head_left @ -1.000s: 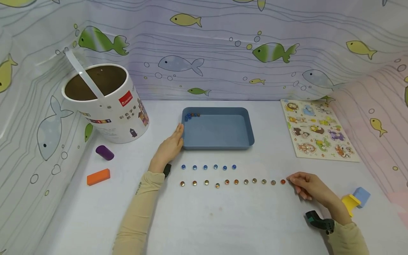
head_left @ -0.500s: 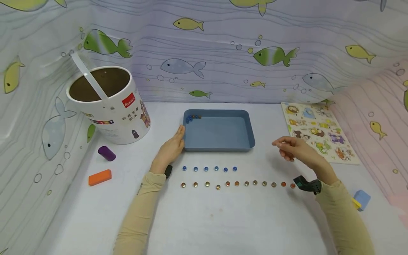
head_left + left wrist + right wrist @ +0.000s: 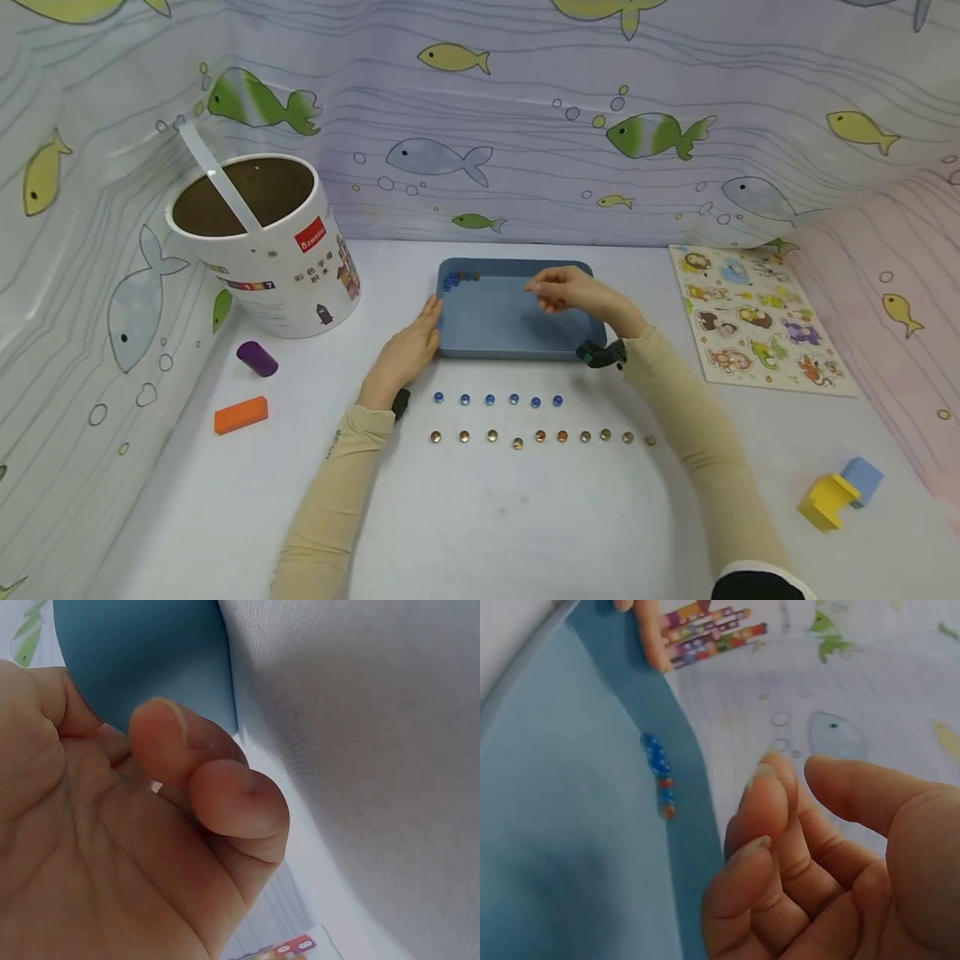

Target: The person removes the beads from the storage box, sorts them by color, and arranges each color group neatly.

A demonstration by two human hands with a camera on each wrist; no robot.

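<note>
A blue-grey rectangular tray point(image 3: 495, 325) lies on the white table, with several small blue beads point(image 3: 452, 280) and brownish-orange beads point(image 3: 476, 276) clustered in its far left corner. My left hand point(image 3: 405, 354) rests against the tray's left side, fingers extended along it. Over the tray's right half hovers my right hand point(image 3: 577, 292), its fingers loosely bent. In the right wrist view a gap shows between thumb and fingertips, with nothing between them. Nearer than the tray run a row of blue beads point(image 3: 490, 400) and a longer row of amber beads point(image 3: 492, 436).
A white bucket point(image 3: 285, 283) with a handle stands at the back left. Near it lie a purple cylinder point(image 3: 257, 358) and an orange block point(image 3: 241, 415). On the right are an animal picture board point(image 3: 761, 321), a yellow block point(image 3: 827, 502) and a blue block point(image 3: 862, 479).
My right hand has moved from the right end of the amber row up and left over the tray. A reddish bead was added at that row's end. My left hand stays at the tray.
</note>
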